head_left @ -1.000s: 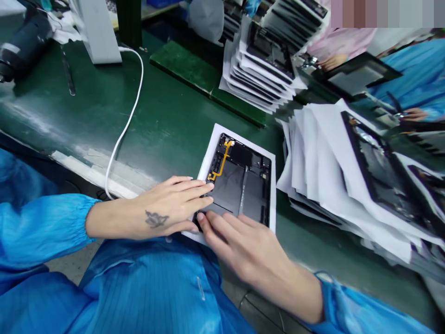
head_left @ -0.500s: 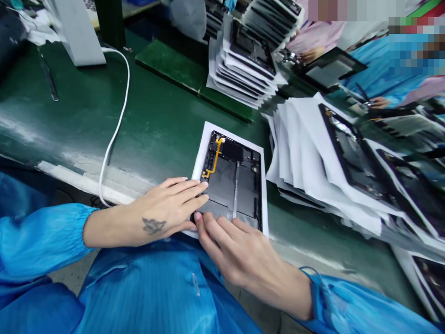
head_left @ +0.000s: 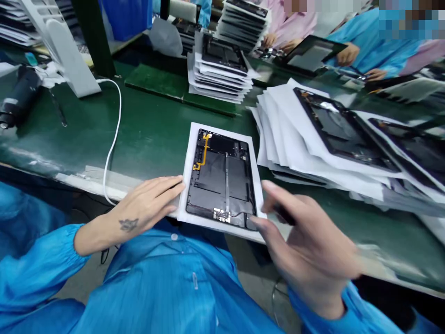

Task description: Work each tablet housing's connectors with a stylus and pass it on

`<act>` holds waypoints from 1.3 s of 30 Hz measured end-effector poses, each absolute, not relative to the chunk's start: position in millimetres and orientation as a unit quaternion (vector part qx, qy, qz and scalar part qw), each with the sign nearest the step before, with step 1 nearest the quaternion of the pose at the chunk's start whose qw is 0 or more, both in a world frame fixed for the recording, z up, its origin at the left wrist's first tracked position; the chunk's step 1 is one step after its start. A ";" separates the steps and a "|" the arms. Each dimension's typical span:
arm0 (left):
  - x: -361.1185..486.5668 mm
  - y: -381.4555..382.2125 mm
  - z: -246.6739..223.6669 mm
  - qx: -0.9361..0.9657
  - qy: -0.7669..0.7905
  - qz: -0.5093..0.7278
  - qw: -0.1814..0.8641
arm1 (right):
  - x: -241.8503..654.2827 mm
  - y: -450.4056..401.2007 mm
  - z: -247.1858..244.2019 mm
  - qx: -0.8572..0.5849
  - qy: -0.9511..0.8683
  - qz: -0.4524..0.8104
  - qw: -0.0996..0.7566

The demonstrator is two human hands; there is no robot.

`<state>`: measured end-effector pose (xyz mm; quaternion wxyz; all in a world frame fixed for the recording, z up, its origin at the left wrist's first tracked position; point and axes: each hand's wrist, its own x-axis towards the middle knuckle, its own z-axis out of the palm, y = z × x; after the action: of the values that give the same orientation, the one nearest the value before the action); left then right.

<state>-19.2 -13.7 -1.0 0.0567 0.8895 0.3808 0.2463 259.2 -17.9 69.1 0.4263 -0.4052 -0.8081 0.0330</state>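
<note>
An opened tablet (head_left: pixel 217 178) lies on a white sheet of paper (head_left: pixel 187 153) at the bench's front edge. Inside it show an orange flex cable (head_left: pixel 205 155), dark flat panels, a pale strip down the middle and a small circuit board (head_left: pixel 221 215) near the bottom. My left hand (head_left: pixel 149 202) rests flat with fingers stretched out, its tips at the paper's left edge. Beside the tablet's lower right corner is my right hand (head_left: pixel 306 236), blurred, with thumb and forefinger spread apart. A dark patch between its fingers is unclear.
Right of the tablet stands a stack of papers with tablets (head_left: pixel 288 134); another stack (head_left: pixel 219 69) is behind. A green board (head_left: pixel 153 86), white cable (head_left: pixel 116 125), white stand (head_left: pixel 74 65), tweezers (head_left: pixel 58 107) and a dark power tool (head_left: pixel 21 95) lie left. Co-workers' hands (head_left: pixel 347 54) are across.
My right hand has left the tablet's lower edge and moved right, its fingers opening. My left hand has slid off the tablet to the paper's edge. The small circuit board is now uncovered.
</note>
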 end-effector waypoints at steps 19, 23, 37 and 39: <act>-3.1 -13.5 9.9 0.928 0.242 0.252 -0.130 | 239.3 -37.4 3.3 -0.313 -0.828 0.110 0.453; -1.6 -13.6 8.4 0.923 0.249 0.264 -0.127 | 238.2 -36.0 -10.6 -0.286 -0.846 0.008 0.450; 15.1 -30.5 9.8 0.916 0.303 0.206 -0.161 | 260.4 -47.7 13.2 -0.391 -0.779 0.171 0.459; 18.4 -32.1 10.5 0.914 0.312 0.196 -0.171 | 249.5 -36.3 21.3 -0.391 -0.767 0.236 0.451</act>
<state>18.4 -32.1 10.5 -0.1714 0.9137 0.3122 0.1955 249.5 -36.3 21.3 0.4511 -0.3908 -0.7668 0.2360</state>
